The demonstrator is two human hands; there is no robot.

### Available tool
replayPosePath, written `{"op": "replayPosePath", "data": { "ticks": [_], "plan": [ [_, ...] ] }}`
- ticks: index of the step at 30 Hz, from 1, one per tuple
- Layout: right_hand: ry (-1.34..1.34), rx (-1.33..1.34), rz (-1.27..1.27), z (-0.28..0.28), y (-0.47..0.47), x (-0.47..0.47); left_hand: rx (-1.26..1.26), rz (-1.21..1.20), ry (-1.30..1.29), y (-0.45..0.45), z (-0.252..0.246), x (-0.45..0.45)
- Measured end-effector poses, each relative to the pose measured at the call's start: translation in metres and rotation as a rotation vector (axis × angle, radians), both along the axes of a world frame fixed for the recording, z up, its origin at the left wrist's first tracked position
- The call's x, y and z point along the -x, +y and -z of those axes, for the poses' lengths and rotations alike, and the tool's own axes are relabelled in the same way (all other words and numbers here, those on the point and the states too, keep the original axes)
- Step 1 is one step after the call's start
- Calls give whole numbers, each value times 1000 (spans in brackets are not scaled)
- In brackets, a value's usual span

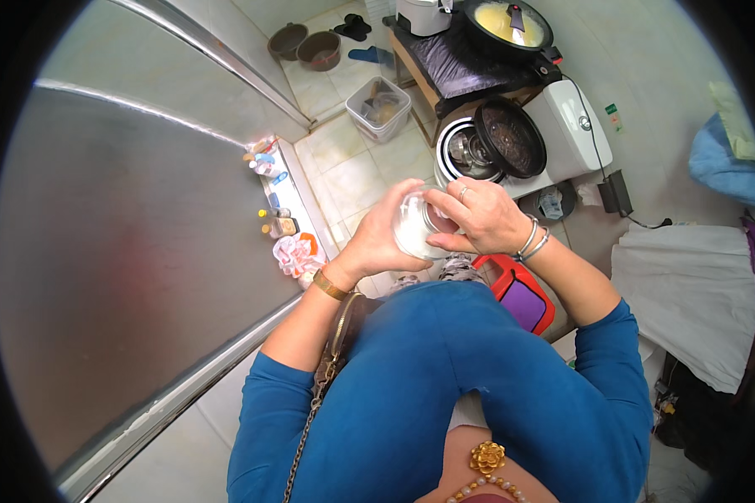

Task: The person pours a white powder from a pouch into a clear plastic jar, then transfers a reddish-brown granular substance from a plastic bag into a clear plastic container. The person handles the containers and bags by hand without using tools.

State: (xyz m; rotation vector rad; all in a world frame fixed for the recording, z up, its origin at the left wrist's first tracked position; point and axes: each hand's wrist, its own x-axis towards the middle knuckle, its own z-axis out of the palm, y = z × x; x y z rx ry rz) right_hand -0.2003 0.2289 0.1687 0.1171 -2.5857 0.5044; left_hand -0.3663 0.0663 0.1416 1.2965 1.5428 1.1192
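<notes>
My left hand (380,232) is wrapped around the side of a clear jar (409,225) with something whitish showing through its wall. The jar is held in front of my waist, tilted toward the right. At its round mouth, the thumb and fingers of my right hand (478,217) grip the rim. Whether these fingers reach inside or hold a lid cannot be made out. Beyond the hands, a dark pan (513,138) leans over a white-rimmed pot (447,151) with metal ware in it.
A glass-lidded electric pan (509,25) stands on a black-covered table (453,69). A clear plastic bin (377,110) sits on the tiled floor. Bottles line a white ledge (296,188) beside the glass partition (132,251). A red and purple plastic item (525,302) lies near my feet.
</notes>
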Motion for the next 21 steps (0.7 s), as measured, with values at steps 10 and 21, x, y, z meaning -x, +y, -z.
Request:
{"op": "replayPosePath", "data": {
  "ticks": [10,21],
  "plan": [
    [-76,181,185,22,-12,4,3,-171,154,-5,8,-25],
    [-227,478,379,23,-19,24,-1,-294,369,3,15,-14]
  ]
}}
